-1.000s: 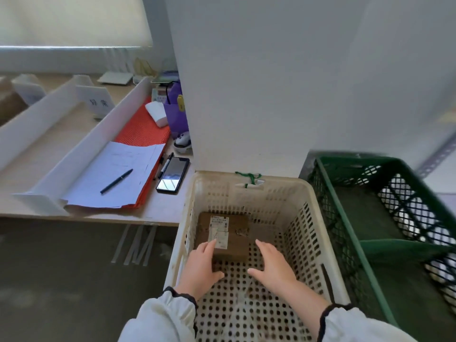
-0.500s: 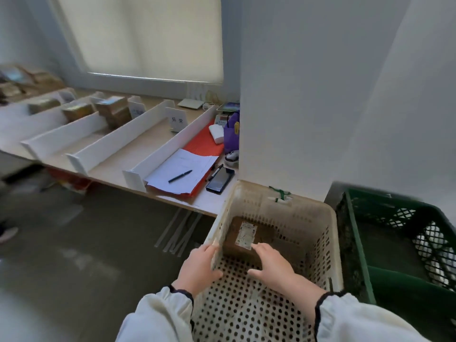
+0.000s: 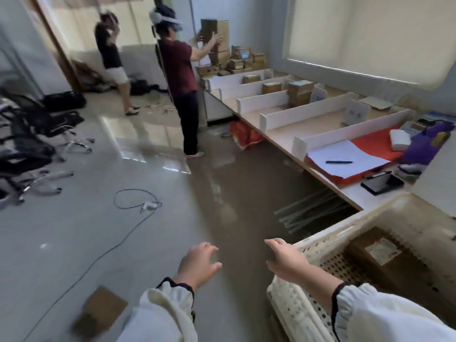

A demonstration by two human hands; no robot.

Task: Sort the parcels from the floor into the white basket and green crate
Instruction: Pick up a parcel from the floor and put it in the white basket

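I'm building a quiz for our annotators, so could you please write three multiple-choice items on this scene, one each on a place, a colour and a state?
1. Where is the labelled brown parcel?
A. on the desk
B. inside the white basket
C. in the green crate

2. What colour is the sheet under the white paper?
A. red
B. blue
C. yellow

3. How are the left hand and right hand?
A. both gripping a parcel
B. one holding a pen
C. both open, holding nothing

Answers: 1 B, it lies on the basket's perforated bottom; 2 A, red shows beside the paper; 3 C, both are spread and empty.
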